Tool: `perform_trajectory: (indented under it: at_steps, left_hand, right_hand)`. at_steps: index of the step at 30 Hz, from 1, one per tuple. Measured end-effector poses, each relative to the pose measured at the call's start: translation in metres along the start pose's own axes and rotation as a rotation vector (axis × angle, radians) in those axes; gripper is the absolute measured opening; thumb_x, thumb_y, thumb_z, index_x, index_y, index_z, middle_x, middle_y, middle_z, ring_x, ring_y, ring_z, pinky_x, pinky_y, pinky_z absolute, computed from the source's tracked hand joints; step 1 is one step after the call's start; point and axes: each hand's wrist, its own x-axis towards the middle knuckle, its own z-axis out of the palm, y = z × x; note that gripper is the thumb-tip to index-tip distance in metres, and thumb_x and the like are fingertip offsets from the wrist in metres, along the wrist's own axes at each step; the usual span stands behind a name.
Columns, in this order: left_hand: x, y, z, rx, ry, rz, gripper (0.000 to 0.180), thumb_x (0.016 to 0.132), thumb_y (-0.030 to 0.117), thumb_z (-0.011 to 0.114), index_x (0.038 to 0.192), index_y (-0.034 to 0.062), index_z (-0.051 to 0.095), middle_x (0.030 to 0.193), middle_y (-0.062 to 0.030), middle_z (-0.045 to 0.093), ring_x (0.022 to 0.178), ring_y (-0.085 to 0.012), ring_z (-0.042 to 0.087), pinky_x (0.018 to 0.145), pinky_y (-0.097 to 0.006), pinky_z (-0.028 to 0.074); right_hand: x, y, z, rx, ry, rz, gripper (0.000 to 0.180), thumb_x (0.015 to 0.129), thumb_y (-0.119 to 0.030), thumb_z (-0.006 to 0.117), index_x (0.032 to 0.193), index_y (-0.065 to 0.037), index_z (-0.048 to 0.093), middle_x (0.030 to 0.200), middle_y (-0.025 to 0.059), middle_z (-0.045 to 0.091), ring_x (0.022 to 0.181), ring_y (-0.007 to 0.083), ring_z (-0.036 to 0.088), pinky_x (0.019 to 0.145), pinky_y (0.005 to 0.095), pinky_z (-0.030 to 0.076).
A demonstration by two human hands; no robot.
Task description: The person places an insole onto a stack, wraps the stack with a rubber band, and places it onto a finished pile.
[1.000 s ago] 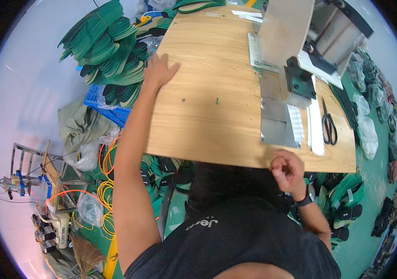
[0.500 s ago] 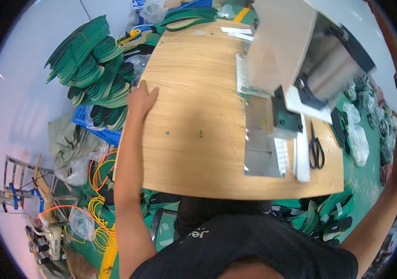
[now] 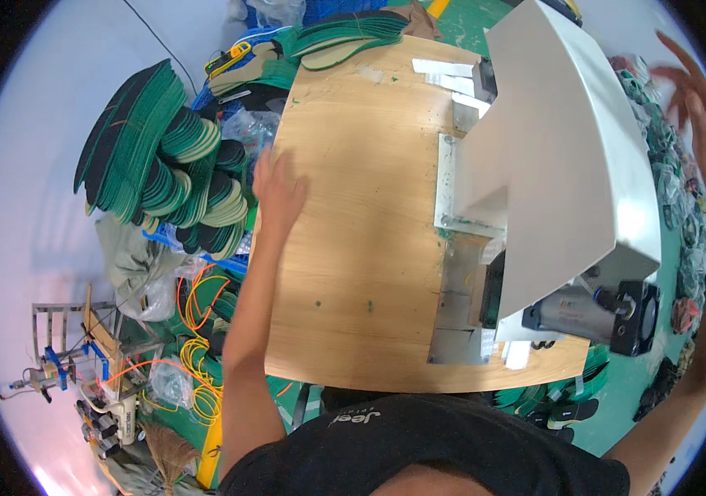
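My left hand (image 3: 280,188) rests at the left edge of the wooden table (image 3: 353,240), palm down, slightly smeared, its fingers stretched out and holding nothing. Raised at the far right, near the picture's rim, my right hand (image 3: 703,124) has its fingers spread and is also bare of any object. Between the two stands a white-housed machine (image 3: 564,140) with a grey cylinder (image 3: 568,312) at its near end. Under the housing lies a shiny metal plate (image 3: 455,318). Closest to my left hand are stacked green and black insoles (image 3: 134,140).
More insoles (image 3: 345,41) lie at the table's far left corner, beside a yellow-handled cutter (image 3: 229,59). Yellow hoses (image 3: 200,380) and a metal frame (image 3: 59,331) are on the floor at left. Bagged goods (image 3: 667,182) line the right side.
The whole view has shifted, and the machine's housing now covers most of the scissors. My right hand's fingers have come into view. My left hand stays at the table's left edge.
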Motion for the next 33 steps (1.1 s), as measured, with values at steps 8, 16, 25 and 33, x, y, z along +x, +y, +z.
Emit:
perform_trajectory:
  at_steps: [8, 16, 25, 33]
  left_hand:
    - [0.229, 0.024, 0.118, 0.179, -0.065, 0.168, 0.1, 0.065, 0.043, 0.079, 0.145, 0.0084, 0.03, 0.152, -0.0261, 0.016, 0.141, -0.0401, 0.014, 0.112, -0.053, 0.016]
    - [0.325, 0.034, 0.15, 0.594, -0.222, 0.177, 0.122, 0.063, 0.067, 0.073, 0.152, 0.0255, 0.001, 0.155, -0.0255, -0.002, 0.143, -0.044, 0.0, 0.111, -0.062, 0.009]
    - [0.354, 0.01, 0.173, 0.389, -0.412, 0.109, 0.106, 0.065, 0.045, 0.077, 0.149, 0.0161, 0.019, 0.14, -0.0328, 0.034, 0.127, -0.0497, 0.036, 0.097, -0.062, 0.035]
    - [0.325, 0.019, 0.162, 0.523, -0.363, 0.167, 0.1, 0.066, 0.043, 0.078, 0.146, 0.0137, 0.026, 0.134, -0.0325, 0.04, 0.122, -0.0475, 0.042, 0.093, -0.061, 0.039]
  right_hand:
    - [-0.082, -0.016, -0.043, 0.143, -0.263, 0.478, 0.079, 0.091, -0.063, 0.042, 0.144, -0.005, 0.034, 0.094, 0.0084, 0.06, 0.06, 0.0091, 0.046, 0.055, 0.0234, 0.038]
    - [-0.162, -0.048, -0.053, 0.034, -0.365, 0.534, 0.075, 0.094, -0.058, 0.039, 0.139, 0.002, 0.038, 0.108, 0.011, 0.06, 0.072, 0.0121, 0.051, 0.06, 0.0261, 0.041]
    - [-0.205, -0.074, -0.021, -0.01, -0.242, 0.823, 0.051, 0.101, -0.035, 0.041, 0.139, -0.001, 0.039, 0.108, 0.0134, 0.062, 0.085, 0.0169, 0.061, 0.071, 0.0288, 0.05]
    - [-0.256, -0.085, 0.007, 0.259, 0.146, 1.04, 0.035, 0.101, -0.011, 0.044, 0.133, 0.003, 0.045, 0.111, 0.0152, 0.063, 0.093, 0.0188, 0.063, 0.082, 0.0302, 0.05]
